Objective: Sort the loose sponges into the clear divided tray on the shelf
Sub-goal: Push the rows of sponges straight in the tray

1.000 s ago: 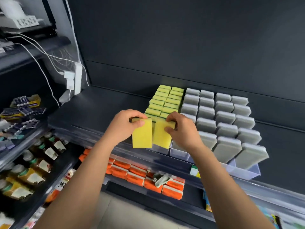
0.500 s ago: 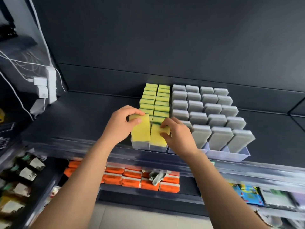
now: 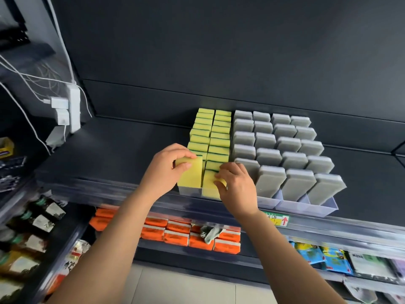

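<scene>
Both hands hold sponges. Left hand grips one yellow sponge, thumb on its front face and fingers over its top, upright at the front of the leftmost lane of the clear divided tray. Right hand pinches a second yellow sponge just beside it, at the neighbouring lane's front. Grey sponges fill the lanes to the right.
</scene>
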`<state>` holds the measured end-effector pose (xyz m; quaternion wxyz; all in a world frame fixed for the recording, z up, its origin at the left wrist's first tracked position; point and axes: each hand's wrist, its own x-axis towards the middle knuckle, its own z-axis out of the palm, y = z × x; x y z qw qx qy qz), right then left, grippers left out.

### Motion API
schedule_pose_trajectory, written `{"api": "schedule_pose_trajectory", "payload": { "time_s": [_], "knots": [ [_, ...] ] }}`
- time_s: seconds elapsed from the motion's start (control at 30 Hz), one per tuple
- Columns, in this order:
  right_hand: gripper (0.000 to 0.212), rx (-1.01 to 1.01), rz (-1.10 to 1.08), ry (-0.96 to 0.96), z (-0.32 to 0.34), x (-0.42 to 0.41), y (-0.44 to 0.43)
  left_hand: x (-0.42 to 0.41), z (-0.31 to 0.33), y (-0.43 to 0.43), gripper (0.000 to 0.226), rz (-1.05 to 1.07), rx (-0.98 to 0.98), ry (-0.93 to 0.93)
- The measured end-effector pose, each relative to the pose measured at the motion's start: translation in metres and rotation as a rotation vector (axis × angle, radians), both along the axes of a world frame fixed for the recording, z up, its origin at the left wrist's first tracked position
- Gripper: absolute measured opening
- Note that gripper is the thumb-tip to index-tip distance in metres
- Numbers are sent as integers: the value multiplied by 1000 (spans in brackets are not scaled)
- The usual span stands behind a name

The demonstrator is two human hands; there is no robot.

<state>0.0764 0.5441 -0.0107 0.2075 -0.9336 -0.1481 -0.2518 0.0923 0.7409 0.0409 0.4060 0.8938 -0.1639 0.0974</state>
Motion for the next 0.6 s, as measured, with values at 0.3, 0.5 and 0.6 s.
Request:
{"api": "schedule_pose_trajectory", "payload": {
  "time_s": [0.3, 0.5, 0.6],
  "knots": [
    [11, -24, -55, -88, -7, -5, 2, -2, -3, 1, 22, -53, 8, -52],
    [9, 1, -67, -100, -10, -6, 3, -1, -17, -2, 22, -4, 42, -148],
    [16, 4, -82, -94, -10, -8, 4, 0, -20, -2, 21, 47, 39, -237]
  ]
}}
